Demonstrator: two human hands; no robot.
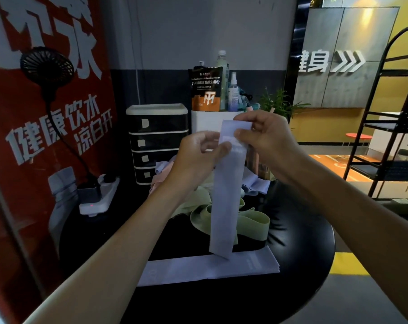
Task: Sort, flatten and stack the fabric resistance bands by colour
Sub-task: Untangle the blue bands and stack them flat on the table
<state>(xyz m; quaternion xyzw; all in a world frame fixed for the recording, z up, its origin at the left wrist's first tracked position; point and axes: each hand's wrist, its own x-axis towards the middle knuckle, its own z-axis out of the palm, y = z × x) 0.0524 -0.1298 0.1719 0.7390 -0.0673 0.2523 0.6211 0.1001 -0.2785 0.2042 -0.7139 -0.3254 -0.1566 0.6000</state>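
A lilac fabric band (226, 195) hangs flat and vertical above the round black table (310, 242). My left hand (198, 155) pinches its upper left edge, and my right hand (261, 134) pinches its top right corner. Its lower end touches a flat stack of lilac bands (198, 270) lying near the table's front. Behind the hanging band sits a loose heap of green bands (252, 223). Pink bands (161, 181) and more lilac bands (256, 183) lie further back, partly hidden by my hands.
A black drawer unit (156, 141) and a white box (205, 122) with a pouch and bottles stand at the table's back. A white power strip (97, 197) and a fan on a cord sit at the left. A black metal rack (390, 136) stands right.
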